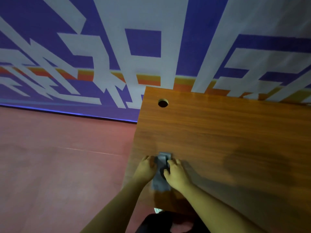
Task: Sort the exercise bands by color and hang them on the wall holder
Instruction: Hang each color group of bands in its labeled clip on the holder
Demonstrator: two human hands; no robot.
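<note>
Left hand [145, 169] and right hand [175, 175] grip grey band [160, 184] (on table [218, 128]).

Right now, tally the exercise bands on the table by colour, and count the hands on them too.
Grey band: 1 (blurred, so layers are unclear)
Other band colours: 0
Hands on it: 2, the left hand and the right hand
Total: 1 band, 2 hands

both hands, left hand [146, 169] and right hand [175, 174], grip a flat grey rubber exercise band [160, 180] lying on a brown wooden table [218, 132] near its left edge, beside a purple-and-white patterned wall [101, 47].
</note>
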